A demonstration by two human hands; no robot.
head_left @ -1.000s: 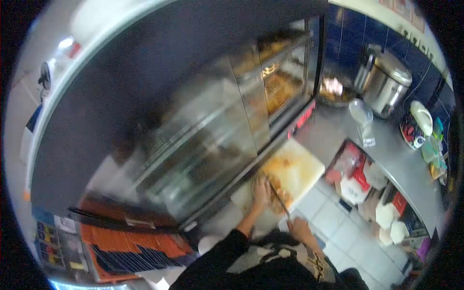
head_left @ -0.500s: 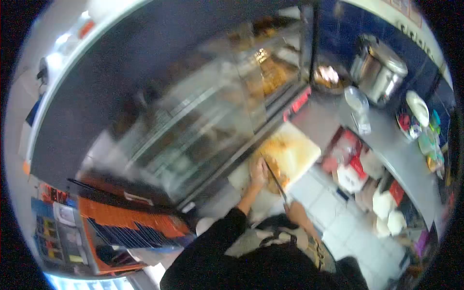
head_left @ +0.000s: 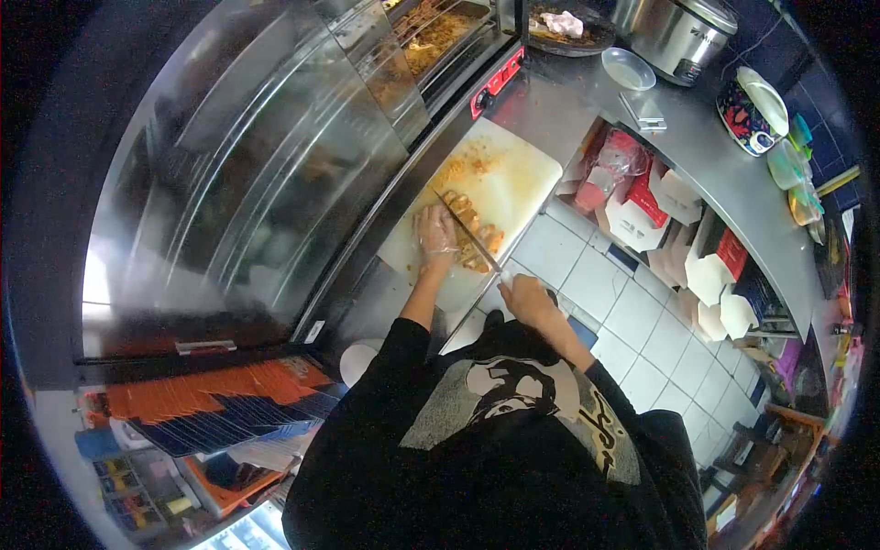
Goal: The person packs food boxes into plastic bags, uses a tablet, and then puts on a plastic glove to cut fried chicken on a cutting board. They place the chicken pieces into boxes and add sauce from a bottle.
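Note:
A stained white cutting board (head_left: pixel 522 174) lies on the steel counter with browned, sliced food (head_left: pixel 481 240) on it. My right hand (head_left: pixel 529 298) is closed around the handle of a long knife (head_left: pixel 472 238), whose blade runs up and left across the food. My left hand (head_left: pixel 434 233), in a clear plastic glove, rests on the board just left of the blade. Its fingers are together and bent; whether food is under them is hidden.
A glass display cabinet (head_left: pixel 275 156) stands along the board's left side. On the right counter are a steel cooker (head_left: pixel 678 37), a clear bowl (head_left: pixel 629 69) and a patterned tub (head_left: pixel 747 115). White and red boxes (head_left: pixel 632 220) fill a shelf below.
The whole view has shifted and sharpened, with the board now higher and further left in the frame. The knife is still in my right hand, and my left hand remains beside the food.

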